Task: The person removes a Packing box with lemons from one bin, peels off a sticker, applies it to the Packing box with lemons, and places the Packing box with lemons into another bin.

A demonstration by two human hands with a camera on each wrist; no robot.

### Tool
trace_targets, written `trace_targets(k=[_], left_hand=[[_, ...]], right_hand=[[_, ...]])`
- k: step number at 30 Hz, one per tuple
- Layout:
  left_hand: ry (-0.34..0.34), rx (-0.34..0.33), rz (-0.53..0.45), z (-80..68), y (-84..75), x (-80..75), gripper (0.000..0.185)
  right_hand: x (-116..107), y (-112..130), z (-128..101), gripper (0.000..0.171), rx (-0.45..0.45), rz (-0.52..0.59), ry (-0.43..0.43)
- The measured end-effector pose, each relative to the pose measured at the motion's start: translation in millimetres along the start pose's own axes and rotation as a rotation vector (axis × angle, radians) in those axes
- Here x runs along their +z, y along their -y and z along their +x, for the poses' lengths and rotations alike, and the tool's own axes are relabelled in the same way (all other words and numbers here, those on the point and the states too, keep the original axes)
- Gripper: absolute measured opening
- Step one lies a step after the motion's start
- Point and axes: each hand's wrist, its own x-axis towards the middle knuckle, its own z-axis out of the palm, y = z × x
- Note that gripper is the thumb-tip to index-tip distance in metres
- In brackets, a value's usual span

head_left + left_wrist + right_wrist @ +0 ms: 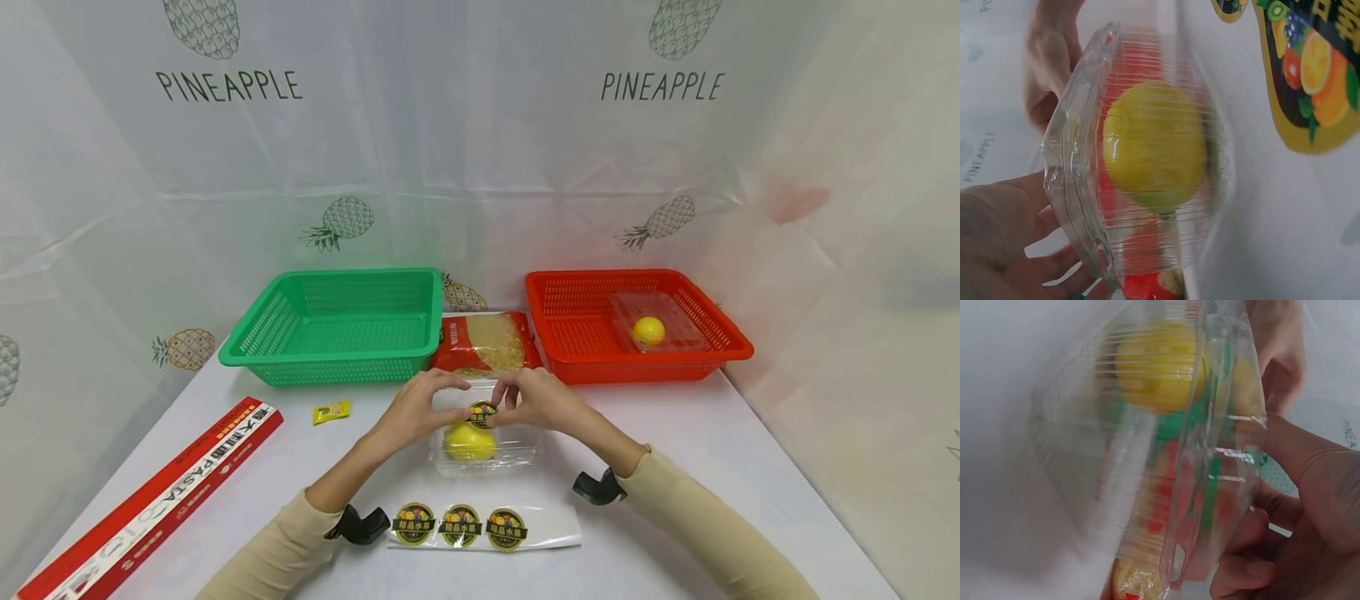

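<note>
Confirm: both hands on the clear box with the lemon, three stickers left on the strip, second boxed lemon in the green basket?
Not quite: the second boxed lemon sits in the red basket, as the head view shows. The rest holds.

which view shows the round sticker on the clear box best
The head view: the round sticker sits on the clear box, pinched between the left hand and the right hand. Neither wrist view shows it; they show the box from its side.

White counter [720,467] here, pretty evenly lit. Behind it hangs a pale sheet [465,150] with pineapple prints and "PINEAPPLE" lettering.
</note>
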Motion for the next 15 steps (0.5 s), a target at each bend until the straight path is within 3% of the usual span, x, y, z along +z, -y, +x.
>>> trace_targets(k=[15], left_hand=[[0.018, 0.031, -0.013, -0.2, 3.0, -1.4, 0.037]], right_hand=[[12.1, 12.6, 14.1, 0.04, 0.143, -0.177, -0.059]])
